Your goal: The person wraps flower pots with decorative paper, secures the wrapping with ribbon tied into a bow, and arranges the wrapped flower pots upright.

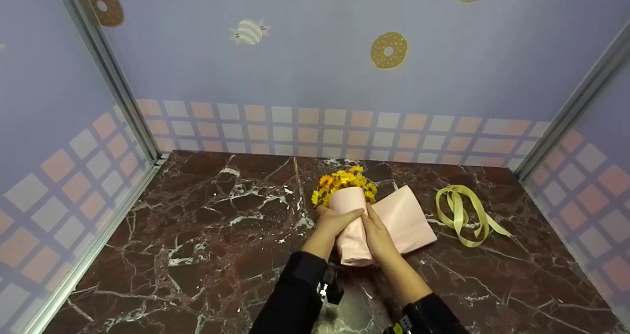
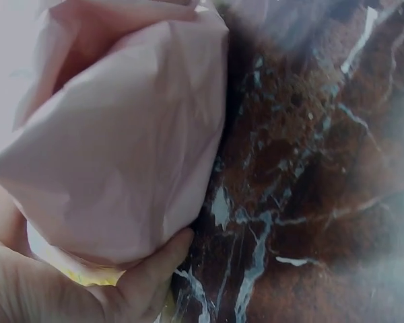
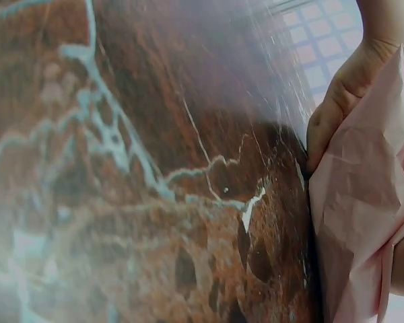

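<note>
A bunch of yellow and orange flowers (image 1: 347, 178) lies on the dark marbled table, its lower part wrapped in pale pink wrapping paper (image 1: 352, 248). My left hand (image 1: 334, 222) grips the rolled paper from the left, thumb across its front. On the other side my right hand (image 1: 377, 233) holds the roll, fingertips close to the left thumb. One loose flap of the paper spreads to the right, beyond the right hand. Creases and a folded lower end of the wrapping paper (image 2: 135, 148) show in the left wrist view. The stems are hidden inside.
A loosely coiled yellow-green ribbon (image 1: 457, 216) lies on the table to the right of the paper. Patterned panels (image 1: 315, 68) stand at the back and both sides, with metal posts (image 1: 115, 78) at the corners.
</note>
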Action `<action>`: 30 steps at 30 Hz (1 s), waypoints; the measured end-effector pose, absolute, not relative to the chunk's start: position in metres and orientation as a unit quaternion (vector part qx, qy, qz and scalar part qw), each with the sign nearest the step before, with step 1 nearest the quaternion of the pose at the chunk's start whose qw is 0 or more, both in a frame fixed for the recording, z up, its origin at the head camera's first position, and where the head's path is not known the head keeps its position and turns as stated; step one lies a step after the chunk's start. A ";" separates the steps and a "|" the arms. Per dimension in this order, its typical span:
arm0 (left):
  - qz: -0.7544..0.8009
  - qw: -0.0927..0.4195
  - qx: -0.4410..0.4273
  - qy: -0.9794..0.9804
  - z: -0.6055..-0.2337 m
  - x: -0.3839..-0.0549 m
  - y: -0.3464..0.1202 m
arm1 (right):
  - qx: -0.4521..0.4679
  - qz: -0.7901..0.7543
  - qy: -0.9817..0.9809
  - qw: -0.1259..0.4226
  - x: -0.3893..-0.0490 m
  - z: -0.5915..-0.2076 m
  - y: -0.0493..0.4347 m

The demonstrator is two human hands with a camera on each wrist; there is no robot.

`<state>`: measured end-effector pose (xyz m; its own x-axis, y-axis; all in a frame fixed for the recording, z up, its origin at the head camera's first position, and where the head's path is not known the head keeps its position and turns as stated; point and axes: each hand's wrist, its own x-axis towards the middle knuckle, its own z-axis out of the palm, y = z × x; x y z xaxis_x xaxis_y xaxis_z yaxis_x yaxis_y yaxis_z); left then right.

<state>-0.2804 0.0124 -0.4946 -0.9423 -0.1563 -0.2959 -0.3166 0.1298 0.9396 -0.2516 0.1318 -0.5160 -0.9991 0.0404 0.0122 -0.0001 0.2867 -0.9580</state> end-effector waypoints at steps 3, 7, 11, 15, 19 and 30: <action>0.662 0.090 -0.155 0.728 -0.494 -0.279 0.007 | -0.015 0.613 -0.790 0.021 -0.252 -0.518 0.132; 0.701 0.155 -0.163 0.677 -0.496 -0.278 -0.005 | -0.022 0.644 -0.764 0.029 -0.251 -0.523 0.135; 0.717 0.189 -0.162 0.651 -0.497 -0.276 -0.014 | -0.023 0.669 -0.742 0.029 -0.251 -0.523 0.136; 0.714 0.195 -0.155 0.654 -0.496 -0.275 -0.019 | -0.035 0.702 -0.711 0.014 -0.250 -0.520 0.137; 0.716 0.204 -0.152 0.650 -0.496 -0.272 -0.023 | -0.056 0.715 -0.697 0.002 -0.245 -0.520 0.135; 0.700 0.181 -0.153 0.673 -0.493 -0.266 -0.027 | -0.104 0.739 -0.665 -0.018 -0.235 -0.527 0.127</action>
<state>-0.2663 -0.0269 -0.4930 -0.8877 0.0485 -0.4579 -0.4595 -0.0279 0.8877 -0.2355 0.1274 -0.5275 -0.9777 0.1117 -0.1779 0.1652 -0.1145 -0.9796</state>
